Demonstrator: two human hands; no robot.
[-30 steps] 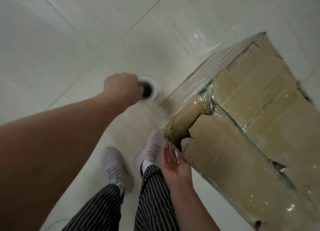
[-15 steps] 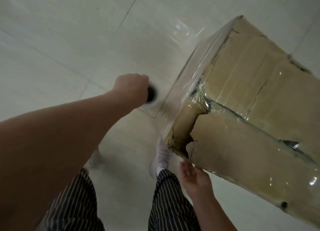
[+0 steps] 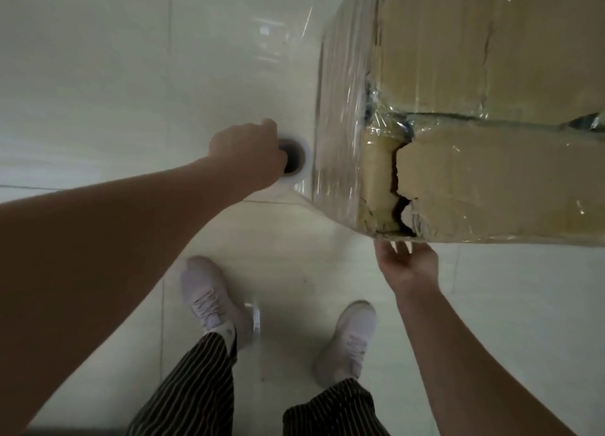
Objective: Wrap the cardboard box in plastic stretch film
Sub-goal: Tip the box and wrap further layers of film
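Two hands are busy. The left hand [image 3: 245, 154] is gripping the white roll of clear plastic film [image 3: 299, 160] just beside the torn brown cardboard box [image 3: 491, 173]. The right hand [image 3: 407, 267] is touching its corner with straight fingers [image 3: 383, 252].

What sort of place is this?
Probably an indoor packing or storage area, though unsure: a glossy tiled floor, a large torn cardboard box, and a stretch film roll in the left hand.

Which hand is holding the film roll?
The left hand, fingers curled into the core of the stretch film roll. The right hand is open, fingertips at the torn corner of the cardboard box.
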